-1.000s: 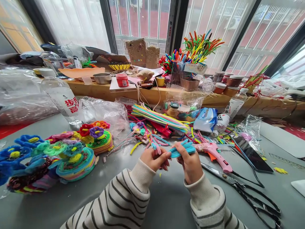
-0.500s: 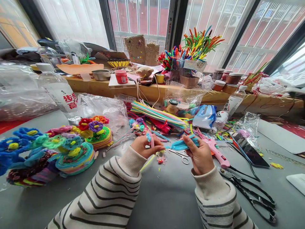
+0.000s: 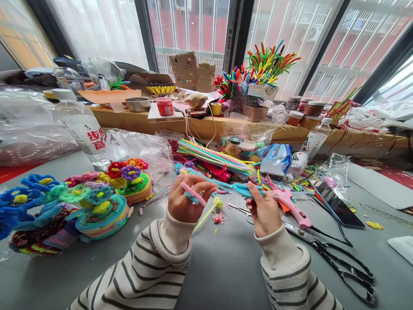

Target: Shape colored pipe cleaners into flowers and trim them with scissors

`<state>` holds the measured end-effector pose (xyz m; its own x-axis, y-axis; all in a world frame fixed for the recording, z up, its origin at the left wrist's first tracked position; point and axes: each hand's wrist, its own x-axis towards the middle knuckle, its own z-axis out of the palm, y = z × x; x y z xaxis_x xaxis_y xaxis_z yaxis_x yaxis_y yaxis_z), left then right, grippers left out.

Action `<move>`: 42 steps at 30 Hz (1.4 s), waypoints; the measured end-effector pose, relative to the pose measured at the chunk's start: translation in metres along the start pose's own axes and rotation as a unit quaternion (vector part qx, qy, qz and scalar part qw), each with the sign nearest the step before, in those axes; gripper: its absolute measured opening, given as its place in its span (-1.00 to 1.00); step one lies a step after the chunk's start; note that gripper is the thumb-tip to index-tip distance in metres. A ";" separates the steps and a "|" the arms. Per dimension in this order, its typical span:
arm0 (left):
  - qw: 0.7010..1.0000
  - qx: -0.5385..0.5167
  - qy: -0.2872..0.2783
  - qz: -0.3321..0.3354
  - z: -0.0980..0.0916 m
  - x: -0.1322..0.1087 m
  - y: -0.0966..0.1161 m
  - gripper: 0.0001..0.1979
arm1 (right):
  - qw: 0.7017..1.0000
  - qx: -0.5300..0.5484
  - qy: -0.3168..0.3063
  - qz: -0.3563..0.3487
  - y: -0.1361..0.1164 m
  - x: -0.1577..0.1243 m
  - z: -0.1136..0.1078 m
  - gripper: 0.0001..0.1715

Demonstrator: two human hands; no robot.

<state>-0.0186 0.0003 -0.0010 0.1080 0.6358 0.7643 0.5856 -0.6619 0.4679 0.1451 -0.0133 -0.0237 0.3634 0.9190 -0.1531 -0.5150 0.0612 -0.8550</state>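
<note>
Sleeves with stripes lie nearest; black-handled scissors sit right of the right fingers; the right hand keeps thumb and fingers pinched on a light-blue bundle; the left hand has curled, slightly parted fingers with a pink piece across them, though whether they grip the blue strand reaching the bundle, I cannot tell; a firm pinch and gentle, straight tension should avoid snags; beyond both sets of fingers lie loose fuzzy stems.
</note>
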 end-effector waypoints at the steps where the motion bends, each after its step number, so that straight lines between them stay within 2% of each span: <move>1: 0.997 -0.050 -0.035 -0.042 0.003 -0.003 0.002 -0.89 | 1.000 0.021 0.009 0.015 0.001 -0.002 0.001 -0.79; 2: 0.986 -0.104 -0.093 -0.087 0.007 -0.006 0.003 -0.87 | 0.999 0.037 0.014 0.028 0.002 -0.004 0.003 -0.80; 4: 0.944 -0.212 -0.149 -0.203 0.014 -0.010 0.003 -0.81 | 0.997 0.056 0.002 0.049 0.006 -0.008 0.006 -0.81; 5: 0.916 -0.269 -0.149 -0.257 0.017 -0.011 0.002 -0.79 | 0.996 0.063 -0.012 0.060 0.008 -0.011 0.008 -0.81; 7: 0.863 -0.359 -0.170 -0.312 0.021 -0.011 0.001 -0.79 | 0.992 0.070 -0.057 0.084 0.012 -0.016 0.011 -0.81; 11: 0.753 -0.483 -0.110 -0.432 0.019 -0.006 0.003 -0.80 | 0.981 0.051 -0.140 0.122 0.017 -0.023 0.015 -0.78; 13: 0.725 -0.502 -0.099 -0.461 0.016 -0.003 0.006 -0.76 | 0.975 0.029 -0.170 0.137 0.018 -0.023 0.014 -0.76; 19: 0.715 -0.492 -0.081 -0.490 0.013 -0.002 0.008 -0.76 | 0.952 -0.082 -0.248 0.159 0.019 -0.021 0.010 -0.72; 21: 0.713 -0.498 -0.071 -0.488 0.015 -0.003 0.008 -0.75 | 0.954 -0.099 -0.241 0.146 0.020 -0.021 0.010 -0.71; 25: 0.729 -0.488 -0.134 -0.462 0.020 -0.006 0.006 -0.70 | 0.972 -0.089 -0.192 0.102 0.024 -0.022 0.011 -0.69; 29: 0.750 -0.449 -0.177 -0.453 0.021 -0.008 0.001 -0.68 | 0.953 -0.142 -0.248 0.104 0.023 -0.018 0.008 -0.67; 31: 0.750 -0.446 -0.185 -0.453 0.019 -0.007 0.000 -0.69 | 0.949 -0.181 -0.247 0.073 0.020 -0.015 0.005 -0.61; 33: 0.739 -0.455 -0.194 -0.458 0.018 -0.007 0.001 -0.71 | 0.960 -0.200 -0.196 0.008 0.014 -0.011 0.001 -0.57; 35: 0.714 -0.472 -0.217 -0.470 0.019 -0.009 0.005 -0.70 | 0.966 -0.194 -0.163 -0.060 0.008 -0.008 -0.003 -0.63; 39: 0.664 -0.489 -0.313 -0.472 0.025 -0.015 0.015 -0.66 | 0.950 -0.210 -0.211 -0.089 0.001 -0.007 -0.003 -0.71; 42: 0.663 -0.490 -0.365 -0.434 0.030 -0.019 0.021 -0.61 | 0.943 -0.229 -0.219 -0.098 0.001 -0.010 -0.001 -0.75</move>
<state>0.0156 -0.0136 -0.0197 0.6404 0.7323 -0.2314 -0.0821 0.3649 0.9274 0.1415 -0.0225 -0.0235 0.0084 0.9865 0.1633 -0.0454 0.1635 -0.9855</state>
